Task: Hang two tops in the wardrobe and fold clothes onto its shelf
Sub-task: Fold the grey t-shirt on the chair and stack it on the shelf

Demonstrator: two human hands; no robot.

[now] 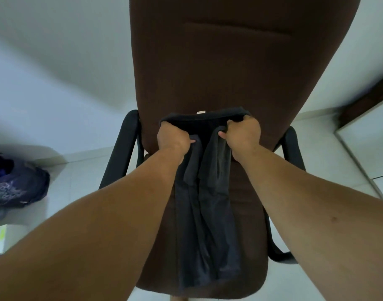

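Note:
A dark grey garment hangs down over the seat of a brown office chair. Its upper band, with a small white label, stretches between my two hands in front of the chair's backrest. My left hand grips the left end of the band with curled fingers. My right hand grips the right end the same way. The cloth falls in long folds to the seat's front edge. The wardrobe is not in view.
The chair has black armrests on both sides. A heap of dark blue patterned clothes lies at the left. White tiled floor surrounds the chair. A dark wooden edge with a pale panel stands at the right.

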